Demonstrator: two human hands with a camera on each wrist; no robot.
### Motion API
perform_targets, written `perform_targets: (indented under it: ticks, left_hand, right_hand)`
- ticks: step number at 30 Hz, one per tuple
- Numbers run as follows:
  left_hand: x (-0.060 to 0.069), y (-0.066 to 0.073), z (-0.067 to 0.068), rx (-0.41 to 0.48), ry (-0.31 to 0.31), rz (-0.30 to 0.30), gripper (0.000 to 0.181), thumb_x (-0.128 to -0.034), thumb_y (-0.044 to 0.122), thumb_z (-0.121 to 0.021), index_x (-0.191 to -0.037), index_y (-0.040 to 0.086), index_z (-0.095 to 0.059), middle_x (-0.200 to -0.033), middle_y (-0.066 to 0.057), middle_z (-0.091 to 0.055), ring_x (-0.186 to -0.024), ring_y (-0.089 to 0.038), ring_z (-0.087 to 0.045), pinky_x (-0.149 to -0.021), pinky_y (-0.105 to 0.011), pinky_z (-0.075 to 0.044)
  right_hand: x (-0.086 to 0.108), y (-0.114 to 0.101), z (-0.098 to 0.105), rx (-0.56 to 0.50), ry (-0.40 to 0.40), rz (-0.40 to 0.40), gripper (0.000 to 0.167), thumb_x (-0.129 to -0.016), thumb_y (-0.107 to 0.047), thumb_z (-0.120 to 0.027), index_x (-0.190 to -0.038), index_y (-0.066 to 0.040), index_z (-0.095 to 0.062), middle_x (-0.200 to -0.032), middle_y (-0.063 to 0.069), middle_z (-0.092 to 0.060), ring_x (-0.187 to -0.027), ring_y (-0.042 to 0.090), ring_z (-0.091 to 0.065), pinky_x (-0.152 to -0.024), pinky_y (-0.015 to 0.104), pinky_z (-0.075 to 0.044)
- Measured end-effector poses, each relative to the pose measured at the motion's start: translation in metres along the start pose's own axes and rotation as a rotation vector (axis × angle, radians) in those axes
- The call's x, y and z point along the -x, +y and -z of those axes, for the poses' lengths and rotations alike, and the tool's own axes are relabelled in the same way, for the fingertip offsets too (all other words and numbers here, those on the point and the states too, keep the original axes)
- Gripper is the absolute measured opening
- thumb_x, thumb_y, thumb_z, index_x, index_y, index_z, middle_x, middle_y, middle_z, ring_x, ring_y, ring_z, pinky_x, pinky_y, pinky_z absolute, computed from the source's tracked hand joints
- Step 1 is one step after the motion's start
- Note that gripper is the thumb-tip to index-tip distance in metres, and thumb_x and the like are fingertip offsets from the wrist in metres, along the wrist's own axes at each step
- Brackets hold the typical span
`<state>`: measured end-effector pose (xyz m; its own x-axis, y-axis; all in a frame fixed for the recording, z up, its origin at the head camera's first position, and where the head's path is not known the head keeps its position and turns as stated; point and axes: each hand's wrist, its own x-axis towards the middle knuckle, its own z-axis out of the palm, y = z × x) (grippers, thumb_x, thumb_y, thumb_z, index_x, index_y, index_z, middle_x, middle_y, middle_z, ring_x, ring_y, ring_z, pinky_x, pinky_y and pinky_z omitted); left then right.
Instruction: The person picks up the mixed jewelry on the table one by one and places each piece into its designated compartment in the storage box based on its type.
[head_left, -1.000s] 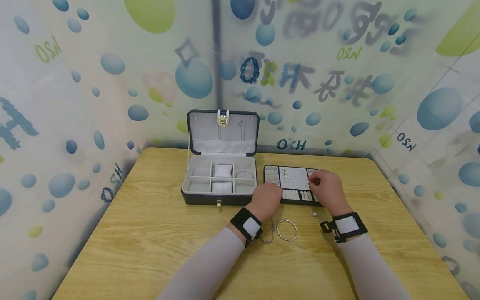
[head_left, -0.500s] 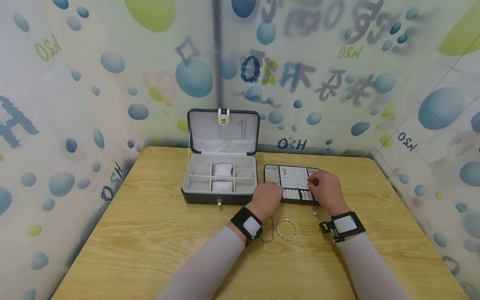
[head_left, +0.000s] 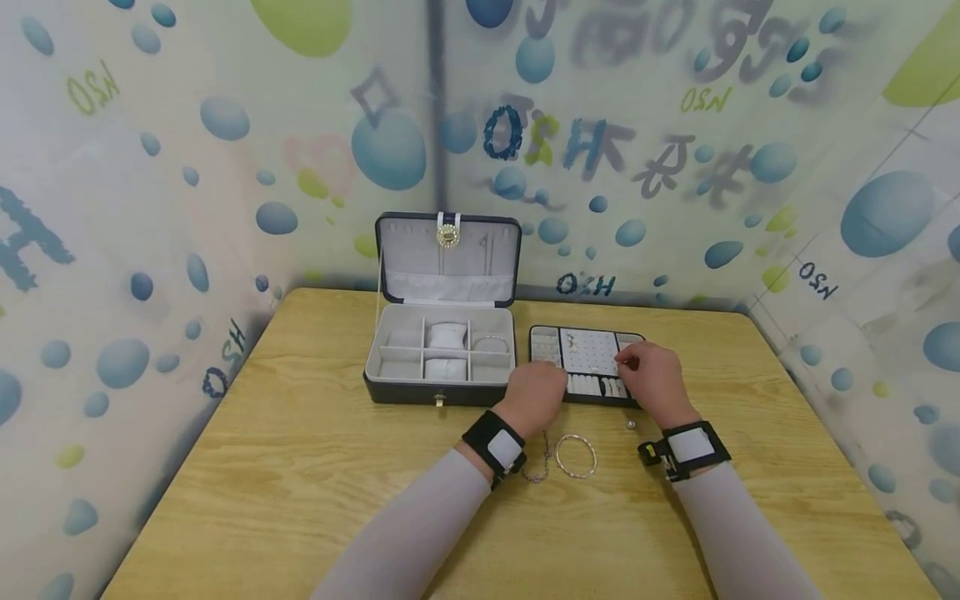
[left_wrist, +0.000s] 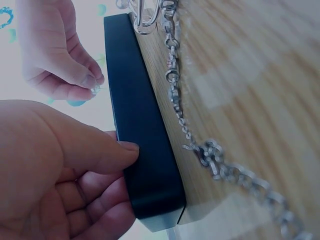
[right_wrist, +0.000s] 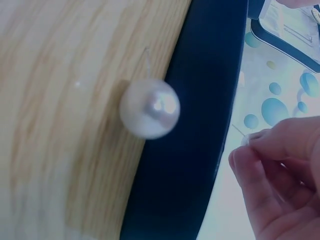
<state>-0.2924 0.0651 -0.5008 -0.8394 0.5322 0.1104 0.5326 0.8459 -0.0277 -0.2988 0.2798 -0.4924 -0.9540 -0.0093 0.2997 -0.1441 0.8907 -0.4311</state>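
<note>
In the head view, my left hand (head_left: 534,396) holds the front left corner of the jewelry tray (head_left: 609,360). The left wrist view shows its thumb on the tray's dark front wall (left_wrist: 137,110), with the other fingers curled beyond it. My right hand (head_left: 652,379) is above the tray's right part. Thumb and finger pinch a small earring (right_wrist: 245,141), whose thin pin sticks out in the right wrist view. Most of the earring is hidden by the fingertips. On the wooden table in front of the tray lies a pearl stud earring (right_wrist: 150,108).
An open jewelry box (head_left: 442,395) stands left of the tray, with cushions and a bracelet (head_left: 491,340) inside and necklaces hanging in its lid. A bangle (head_left: 576,457) and a chain bracelet (left_wrist: 172,75) lie on the table in front. Patterned walls stand behind and at both sides.
The head view has tipped slightly downward. Both hands stay almost still, the left on the tray and the right pinching the earring over it.
</note>
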Motion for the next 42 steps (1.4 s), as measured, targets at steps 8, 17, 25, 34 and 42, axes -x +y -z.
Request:
perform_targets:
  ticks: [8, 17, 25, 34, 42]
  left_hand:
    - [-0.0011, 0.0002, -0.0011, -0.01, 0.007, 0.002, 0.011, -0.0999, 0.017, -0.07, -0.096, 0.018, -0.08, -0.087, 0.001, -0.073, -0.078, -0.015, -0.069, -0.053, -0.034, -0.055]
    - [-0.0003, 0.001, 0.0005, -0.014, 0.001, 0.009, 0.01, -0.0993, 0.018, -0.071, -0.096, 0.018, -0.08, -0.087, 0.001, -0.073, -0.078, -0.015, -0.069, -0.054, -0.034, -0.056]
    - [0.0002, 0.0012, 0.0026, -0.014, 0.005, 0.006, 0.01, -0.0994, 0.018, -0.071, -0.095, 0.017, -0.079, -0.086, 0.001, -0.073, -0.076, -0.015, -0.069, -0.053, -0.034, -0.055]
    - [-0.0003, 0.0014, 0.0006, -0.011, 0.02, 0.001, 0.01, -0.0992, 0.018, -0.071, -0.095, 0.018, -0.08, -0.086, 0.001, -0.073, -0.077, -0.015, -0.07, -0.053, -0.034, -0.055]
    - [-0.0011, 0.0017, 0.0025, -0.023, -0.016, 0.013, 0.009, -0.0986, 0.019, -0.072, -0.094, 0.019, -0.08, -0.085, 0.002, -0.073, -0.076, -0.014, -0.069, -0.054, -0.033, -0.055]
  right_hand:
    - [-0.0013, 0.0018, -0.0033, 0.039, 0.007, -0.001, 0.012, -0.095, 0.0, -0.07, -0.101, 0.002, -0.08, -0.102, 0.021, -0.078, -0.09, 0.033, -0.069, -0.083, 0.052, -0.059]
    - [-0.001, 0.0025, -0.005, 0.057, 0.004, 0.005, 0.013, -0.095, 0.001, -0.069, -0.101, 0.003, -0.081, -0.105, 0.022, -0.078, -0.098, 0.038, -0.072, -0.09, 0.056, -0.058]
    - [-0.0018, 0.0018, -0.0041, 0.069, -0.005, 0.012, 0.014, -0.095, 0.001, -0.069, -0.102, 0.003, -0.081, -0.106, 0.022, -0.078, -0.1, 0.039, -0.071, -0.093, 0.057, -0.057]
    - [-0.0018, 0.0046, -0.0061, 0.078, -0.017, 0.022, 0.013, -0.096, 0.0, -0.07, -0.101, 0.003, -0.081, -0.105, 0.022, -0.078, -0.101, 0.039, -0.072, -0.093, 0.058, -0.057]
    - [-0.002, 0.0053, -0.0063, 0.069, -0.023, 0.05, 0.013, -0.095, 0.0, -0.071, -0.102, 0.003, -0.081, -0.104, 0.022, -0.078, -0.096, 0.037, -0.072, -0.088, 0.056, -0.058]
